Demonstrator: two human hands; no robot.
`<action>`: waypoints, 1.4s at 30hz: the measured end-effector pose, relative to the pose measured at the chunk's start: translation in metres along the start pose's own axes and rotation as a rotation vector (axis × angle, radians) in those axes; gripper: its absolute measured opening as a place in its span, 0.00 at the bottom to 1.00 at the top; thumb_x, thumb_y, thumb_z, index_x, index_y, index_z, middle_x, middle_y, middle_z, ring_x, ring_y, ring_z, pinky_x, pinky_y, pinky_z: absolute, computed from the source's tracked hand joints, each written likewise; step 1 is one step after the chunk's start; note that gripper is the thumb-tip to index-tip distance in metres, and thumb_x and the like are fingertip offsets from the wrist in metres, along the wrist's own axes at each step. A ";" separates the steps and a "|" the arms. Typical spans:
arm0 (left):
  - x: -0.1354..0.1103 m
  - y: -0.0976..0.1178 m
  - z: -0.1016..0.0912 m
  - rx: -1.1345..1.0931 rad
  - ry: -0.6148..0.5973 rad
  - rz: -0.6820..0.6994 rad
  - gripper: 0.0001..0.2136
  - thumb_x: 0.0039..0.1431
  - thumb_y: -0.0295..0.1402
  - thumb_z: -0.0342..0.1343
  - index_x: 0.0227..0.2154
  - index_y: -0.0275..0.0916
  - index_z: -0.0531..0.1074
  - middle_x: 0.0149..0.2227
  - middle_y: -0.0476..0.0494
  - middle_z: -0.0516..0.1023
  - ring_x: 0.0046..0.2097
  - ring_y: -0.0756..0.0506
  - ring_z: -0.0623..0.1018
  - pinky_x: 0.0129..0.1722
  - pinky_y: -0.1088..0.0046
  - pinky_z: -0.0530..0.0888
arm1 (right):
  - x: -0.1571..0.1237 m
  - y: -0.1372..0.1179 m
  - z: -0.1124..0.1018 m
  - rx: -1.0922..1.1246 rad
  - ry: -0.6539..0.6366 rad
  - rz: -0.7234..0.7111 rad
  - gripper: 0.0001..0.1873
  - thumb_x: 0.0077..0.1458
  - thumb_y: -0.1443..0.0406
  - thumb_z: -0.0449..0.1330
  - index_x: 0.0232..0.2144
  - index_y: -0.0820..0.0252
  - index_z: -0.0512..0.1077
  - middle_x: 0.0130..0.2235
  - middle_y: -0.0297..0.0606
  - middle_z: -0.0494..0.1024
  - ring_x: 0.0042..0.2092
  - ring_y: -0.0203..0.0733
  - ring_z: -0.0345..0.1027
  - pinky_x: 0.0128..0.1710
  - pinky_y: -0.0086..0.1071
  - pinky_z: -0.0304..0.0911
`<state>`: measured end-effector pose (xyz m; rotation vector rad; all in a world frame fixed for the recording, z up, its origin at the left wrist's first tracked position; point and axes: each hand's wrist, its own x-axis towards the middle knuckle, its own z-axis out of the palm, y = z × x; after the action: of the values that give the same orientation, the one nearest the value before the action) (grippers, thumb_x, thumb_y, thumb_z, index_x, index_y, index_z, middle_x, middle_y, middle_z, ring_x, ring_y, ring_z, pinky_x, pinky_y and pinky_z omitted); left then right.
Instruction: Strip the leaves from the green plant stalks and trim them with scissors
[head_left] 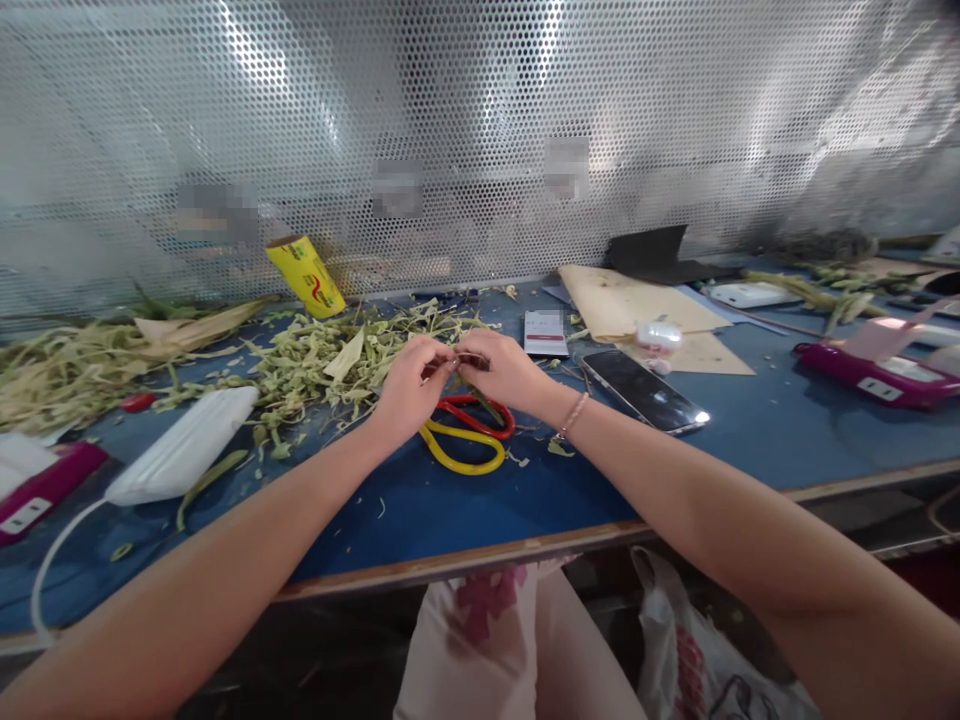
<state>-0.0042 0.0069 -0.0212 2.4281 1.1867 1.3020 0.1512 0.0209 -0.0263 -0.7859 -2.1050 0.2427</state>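
Observation:
Over the tabletop, my left hand (414,382) and my right hand (504,368) meet, their fingertips pinched close together. Between them is something small, thin and brownish, mostly covered by the fingers. A narrow dark-green strip (491,408) extends below my right hand; whether it is part of the pinched thing, I cannot tell. Just beneath both hands lie scissors (469,466) with one red and one yellow handle loop, their blades hidden. A heap of pale green plant scraps (315,375) spreads behind and beside my left hand.
On the left are a white power bank-like block (184,450) with a cable and a yellow tube (307,278). A phone (645,390), a small white box (546,332), brown paper (637,305) and a purple device (874,375) lie right. Behind stands a perforated metal panel (480,120).

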 end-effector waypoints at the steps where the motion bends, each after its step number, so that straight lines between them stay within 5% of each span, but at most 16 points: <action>1: 0.000 0.000 0.000 -0.004 0.001 -0.002 0.03 0.53 0.25 0.51 0.26 0.37 0.67 0.31 0.47 0.68 0.32 0.51 0.69 0.31 0.74 0.70 | 0.000 0.001 0.000 -0.003 0.002 -0.010 0.06 0.47 0.72 0.51 0.21 0.61 0.62 0.24 0.32 0.61 0.30 0.34 0.56 0.31 0.28 0.52; 18: 0.000 0.002 -0.001 -0.020 -0.017 -0.070 0.03 0.53 0.26 0.49 0.27 0.37 0.66 0.30 0.47 0.67 0.30 0.51 0.70 0.30 0.74 0.70 | 0.002 0.006 -0.001 0.014 -0.080 0.083 0.06 0.50 0.68 0.54 0.22 0.62 0.63 0.24 0.31 0.62 0.28 0.32 0.55 0.29 0.27 0.50; 30: -0.001 -0.002 0.001 0.084 -0.008 0.113 0.04 0.53 0.25 0.49 0.26 0.38 0.66 0.31 0.47 0.68 0.34 0.50 0.69 0.33 0.71 0.70 | 0.001 -0.001 -0.003 0.032 -0.118 0.102 0.06 0.45 0.72 0.51 0.19 0.62 0.61 0.22 0.30 0.59 0.26 0.31 0.53 0.27 0.27 0.48; 42: -0.001 -0.005 0.001 0.089 -0.029 0.083 0.04 0.52 0.23 0.50 0.27 0.37 0.65 0.32 0.47 0.68 0.33 0.50 0.69 0.33 0.72 0.70 | 0.002 0.002 -0.005 -0.030 -0.149 0.153 0.10 0.50 0.66 0.54 0.20 0.63 0.65 0.21 0.30 0.62 0.25 0.30 0.53 0.27 0.26 0.47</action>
<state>-0.0070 0.0103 -0.0244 2.5758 1.1720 1.2569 0.1549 0.0231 -0.0229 -0.9744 -2.1937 0.3625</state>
